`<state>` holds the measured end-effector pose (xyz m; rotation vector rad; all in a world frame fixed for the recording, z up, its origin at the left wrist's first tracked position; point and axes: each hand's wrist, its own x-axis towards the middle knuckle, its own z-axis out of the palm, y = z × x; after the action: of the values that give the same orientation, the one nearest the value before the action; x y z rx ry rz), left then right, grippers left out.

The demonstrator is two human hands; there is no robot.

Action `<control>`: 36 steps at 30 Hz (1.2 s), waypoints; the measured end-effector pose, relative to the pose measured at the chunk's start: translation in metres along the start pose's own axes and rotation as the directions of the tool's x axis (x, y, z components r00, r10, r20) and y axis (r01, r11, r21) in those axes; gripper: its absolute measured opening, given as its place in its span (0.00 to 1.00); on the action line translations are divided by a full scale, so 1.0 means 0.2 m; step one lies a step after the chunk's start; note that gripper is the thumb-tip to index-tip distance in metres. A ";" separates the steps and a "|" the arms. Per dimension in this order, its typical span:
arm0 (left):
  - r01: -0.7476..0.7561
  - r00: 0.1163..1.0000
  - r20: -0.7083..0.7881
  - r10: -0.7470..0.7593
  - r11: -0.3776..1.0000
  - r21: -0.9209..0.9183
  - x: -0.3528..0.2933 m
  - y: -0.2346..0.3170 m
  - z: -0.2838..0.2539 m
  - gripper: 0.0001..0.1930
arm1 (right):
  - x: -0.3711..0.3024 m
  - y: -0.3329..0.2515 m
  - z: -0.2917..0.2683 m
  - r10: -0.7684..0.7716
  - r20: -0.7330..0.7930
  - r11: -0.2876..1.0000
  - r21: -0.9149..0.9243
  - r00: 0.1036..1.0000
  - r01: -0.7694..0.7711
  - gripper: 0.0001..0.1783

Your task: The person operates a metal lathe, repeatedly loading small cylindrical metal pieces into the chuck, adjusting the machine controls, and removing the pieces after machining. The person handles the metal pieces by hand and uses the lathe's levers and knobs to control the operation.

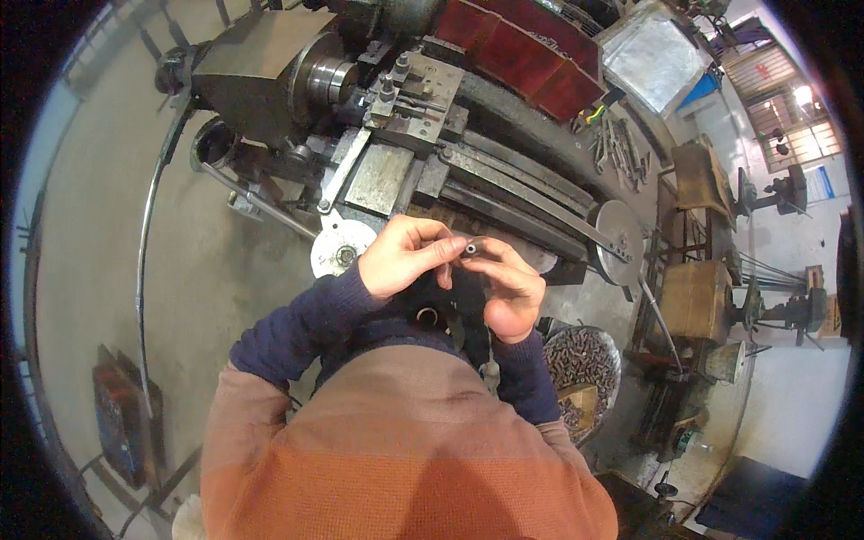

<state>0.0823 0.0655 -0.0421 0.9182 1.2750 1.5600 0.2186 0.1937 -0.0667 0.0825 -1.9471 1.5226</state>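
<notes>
Head view: a small part [470, 249], dark with a pale round end, sits at the middle of the frame, pinched where both hands' fingertips meet. Left hand [403, 256] lays its thumb against it; right hand [511, 286] brings its fingers narrowly around the other side, palm loosely curled. Held so, its end faces up, likely for a clear look and a fine grip. Above stands a lathe, its chuck [331, 81] and tool post [387, 94] upper left of centre, seemingly within reach. A tub [616, 362] of metal pieces sits lower right, probably handy for the right arm. Tools [619, 148] lie upper right, beside red bins [513, 54].
</notes>
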 end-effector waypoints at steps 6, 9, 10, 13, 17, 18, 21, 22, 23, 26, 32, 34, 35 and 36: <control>0.015 1.000 -0.011 -0.016 0.996 -0.091 0.01 -0.05 -0.02 0.15 | 0.00 0.03 -0.01 0.034 0.025 0.999 -0.019 0.999 -0.034 0.33; 0.034 0.999 -0.018 -0.037 0.993 -0.111 0.03 -0.07 -0.04 0.15 | 0.01 0.04 -0.01 0.011 0.039 0.997 -0.072 0.999 -0.009 0.32; 0.032 0.999 -0.025 -0.034 0.997 -0.072 0.03 -0.06 -0.04 0.15 | 0.02 0.04 -0.02 -0.016 0.047 0.992 -0.126 0.999 0.021 0.30; 0.027 0.999 -0.027 -0.027 1.000 0.011 0.03 -0.06 -0.04 0.14 | 0.06 -0.01 -0.03 -0.070 0.120 0.941 -0.321 0.990 0.105 0.23; 0.090 0.995 -0.015 -0.095 0.977 -0.194 0.02 -0.07 -0.03 0.14 | 0.14 -0.08 0.00 -0.111 0.169 0.888 -0.425 0.979 0.174 0.20; 0.126 0.991 -0.005 -0.135 0.942 -0.311 0.02 -0.08 -0.02 0.15 | 0.15 -0.08 0.01 -0.120 0.167 0.887 -0.425 0.979 0.181 0.21; 0.165 0.986 0.086 -0.141 0.805 -0.570 0.00 -0.15 -0.03 0.14 | 0.15 -0.08 0.05 -0.115 0.085 0.936 -0.326 0.990 0.136 0.24; 0.168 0.986 0.095 -0.139 0.784 -0.598 0.00 -0.17 -0.03 0.14 | 0.15 -0.07 0.05 -0.127 0.087 0.929 -0.337 0.988 0.150 0.24; 0.171 0.985 0.102 -0.137 0.762 -0.625 -0.01 -0.18 -0.03 0.14 | 0.15 -0.06 0.05 -0.140 0.090 0.923 -0.348 0.986 0.163 0.24; 0.160 0.987 0.109 -0.117 0.733 -0.662 -0.01 -0.19 -0.02 0.15 | 0.13 -0.04 0.06 -0.136 0.083 0.922 -0.354 0.987 0.157 0.24; 0.162 0.984 0.172 -0.054 0.677 -0.718 0.00 -0.22 -0.02 0.14 | 0.13 -0.06 0.06 -0.145 0.067 0.913 -0.376 0.987 0.160 0.24; 0.163 0.984 0.171 -0.056 0.676 -0.719 -0.01 -0.21 -0.01 0.14 | 0.13 -0.06 0.07 -0.153 0.069 0.908 -0.384 0.986 0.168 0.25; 0.164 0.984 0.168 -0.060 0.676 -0.719 -0.01 -0.21 -0.01 0.14 | 0.13 -0.07 0.06 -0.158 0.075 0.905 -0.389 0.985 0.175 0.25; 0.164 0.984 0.165 -0.064 0.675 -0.719 -0.01 -0.20 -0.01 0.14 | 0.13 -0.07 0.07 -0.163 0.080 0.901 -0.394 0.983 0.181 0.25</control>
<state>0.0889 0.0655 -0.0823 0.3856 0.4914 1.6712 0.1979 0.1865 -0.0417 0.1095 -2.1863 0.9928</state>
